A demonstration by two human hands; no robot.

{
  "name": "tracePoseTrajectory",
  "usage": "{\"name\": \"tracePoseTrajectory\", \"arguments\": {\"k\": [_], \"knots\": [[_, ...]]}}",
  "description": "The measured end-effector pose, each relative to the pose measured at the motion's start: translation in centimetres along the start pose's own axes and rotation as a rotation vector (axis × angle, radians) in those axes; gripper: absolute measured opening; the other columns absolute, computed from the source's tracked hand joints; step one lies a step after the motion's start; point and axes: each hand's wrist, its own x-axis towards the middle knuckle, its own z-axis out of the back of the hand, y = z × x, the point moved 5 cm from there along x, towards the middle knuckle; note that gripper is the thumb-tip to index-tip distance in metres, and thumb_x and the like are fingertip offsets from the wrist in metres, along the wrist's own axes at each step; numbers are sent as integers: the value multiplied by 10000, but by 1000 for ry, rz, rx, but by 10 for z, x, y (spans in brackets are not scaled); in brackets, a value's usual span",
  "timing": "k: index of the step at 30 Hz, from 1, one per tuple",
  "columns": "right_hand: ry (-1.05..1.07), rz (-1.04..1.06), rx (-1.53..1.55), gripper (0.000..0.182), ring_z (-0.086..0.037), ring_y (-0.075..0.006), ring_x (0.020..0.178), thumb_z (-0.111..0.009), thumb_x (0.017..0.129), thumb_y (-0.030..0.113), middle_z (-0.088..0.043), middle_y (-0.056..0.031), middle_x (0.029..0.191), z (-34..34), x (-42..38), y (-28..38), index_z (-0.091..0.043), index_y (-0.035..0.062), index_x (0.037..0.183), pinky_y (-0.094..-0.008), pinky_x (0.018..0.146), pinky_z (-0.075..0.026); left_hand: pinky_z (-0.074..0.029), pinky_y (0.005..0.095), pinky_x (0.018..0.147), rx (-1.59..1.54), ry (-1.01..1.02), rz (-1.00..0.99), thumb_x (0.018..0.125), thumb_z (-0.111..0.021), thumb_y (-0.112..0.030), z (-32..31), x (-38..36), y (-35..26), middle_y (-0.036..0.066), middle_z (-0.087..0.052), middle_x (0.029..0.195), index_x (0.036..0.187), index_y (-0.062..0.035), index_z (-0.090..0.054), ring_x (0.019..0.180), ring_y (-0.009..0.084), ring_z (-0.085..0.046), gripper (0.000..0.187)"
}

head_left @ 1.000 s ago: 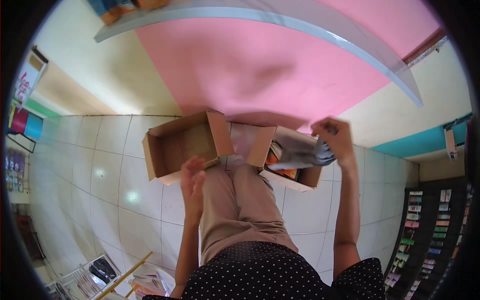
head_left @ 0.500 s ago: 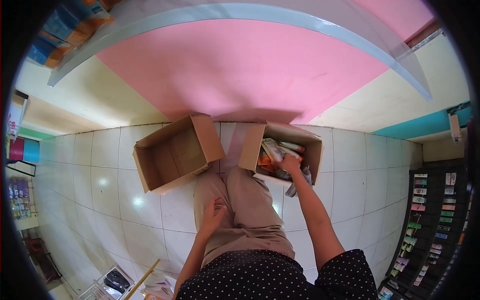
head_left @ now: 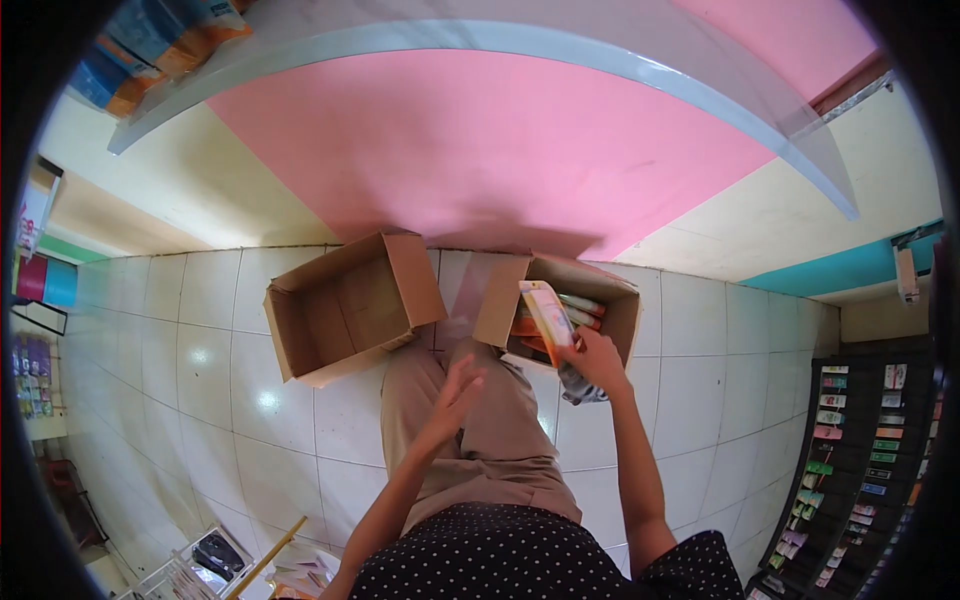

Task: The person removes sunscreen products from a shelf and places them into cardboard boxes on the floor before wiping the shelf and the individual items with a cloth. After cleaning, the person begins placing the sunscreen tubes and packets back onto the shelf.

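My right hand (head_left: 600, 360) grips the lower end of a flat, pale packet with orange edges (head_left: 546, 315), held up above the right cardboard box (head_left: 622, 312). Its print is too small to read. Inside that box lie several more packets (head_left: 582, 308), some with orange and green parts. A grey crumpled item (head_left: 580, 388) hangs at the box's near edge, below my right hand. Over my lap, my left hand (head_left: 455, 398) is raised with its fingers stretched out, holding nothing. To its upper left stands an open cardboard box (head_left: 345, 315) with a bare bottom.
A grey shelf (head_left: 480, 38) arches overhead, with blue and orange packs (head_left: 150, 55) at its left end. Behind the boxes rises a pink wall (head_left: 480, 150). A dark display rack (head_left: 860, 460) stands at right; a white basket (head_left: 215, 560) sits at lower left.
My right hand has drawn the pale packet up out of the right box, toward me. My left hand has lifted off my thigh and moved slightly right.
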Motion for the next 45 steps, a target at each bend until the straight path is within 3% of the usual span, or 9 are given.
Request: {"name": "tracePoseTrajectory", "arguments": {"k": [8, 15, 18, 21, 24, 30, 36, 40, 45], "knots": [[-41, 370, 224, 353, -540, -183, 567, -666, 695, 281, -565, -113, 662, 4, -92, 108, -554, 13, 896, -294, 536, -422, -385, 390, 890, -658, 200, -50, 819, -263, -605, -52, 9, -40, 128, -400, 1221, 1279, -61, -227, 1087, 237, -440, 713], [404, 324, 726, 185, -450, -16, 527, -624, 750, 139, -549, 31, 710, 25, -94, 141, -571, 20, 881, -171, 469, -355, -476, 327, 746, -830, 172, -291, 757, -178, -695, -20, -22, -94, 131, -493, 1076, 1205, -62, -334, 960, 195, -523, 791], [22, 269, 1393, 127, -482, -33, 643, -596, 781, 105, -556, -6, 805, 53, -82, 142, -571, 29, 879, -180, 573, -394, -471, 333, 754, -592, 79, -298, 750, -163, -705, -14, -29, -103, 129, -505, 1063, 1214, -66, -332, 971, 195, -517, 807], [-404, 521, 1324, 111, -500, -62, 683, -581, 789, 97, -550, -7, 824, 57, -82, 166, -568, 22, 869, -193, 585, -406, -464, 282, 648, -580, -85, -296, 766, -183, -691, -33, -41, -118, 70, -528, 906, 1174, -62, -368, 738, 167, -562, 773], [-600, 826, 540, 185, -551, -193, 763, -542, 776, 39, -579, -123, 853, 47, -128, 213, -600, 10, 950, -241, 715, -420, -474, 287, 632, -530, -408, -152, 777, -186, -683, -28, -37, -95, 39, -532, 914, 1185, -76, -371, 748, 154, -562, 754], [-581, 1092, 278, 265, -557, -270, 825, -502, 775, 9, -561, -194, 982, 18, -160, 199, -588, 27, 1026, -304, 770, -420, -465, 282, 733, -742, 60, -441, 874, -270, -507, -6, -48, -133, 49, -506, 1029, 1240, -92, -301, 938, 156, -522, 553], [-395, 916, 562, 311, -531, -263, 893, -454, 773, -41, -558, -187, 975, 51, -133, 207, -545, 3, 1067, -305, 814, -395, -414, 290, 842, -609, -239, -340, 891, -294, -450, -25, -60, -138, 70, -452, 1137, 1259, -88, -273, 1028, 169, -476, 516], [-332, 812, 692, 316, -494, -162, 911, -449, 780, -43, -542, -117, 999, 56, -116, 192, -511, -13, 1089, -259, 827, -367, -358, 322, 921, -756, 89, -288, 889, -298, -444, -20, -69, -149, 79, -407, 1204, 1273, -80, -256, 1105, 194, -428, 531], [-193, 735, 842, 289, -484, -142, 885, -412, 826, 9, -528, -65, 970, 40, -95, 182, -486, -27, 1103, -233, 819, -359, -360, 340, 919, -847, 76, -279, 883, -299, -453, -19, -70, -146, 77, -416, 1206, 1271, -79, -273, 1106, 202, -429, 540]]}}
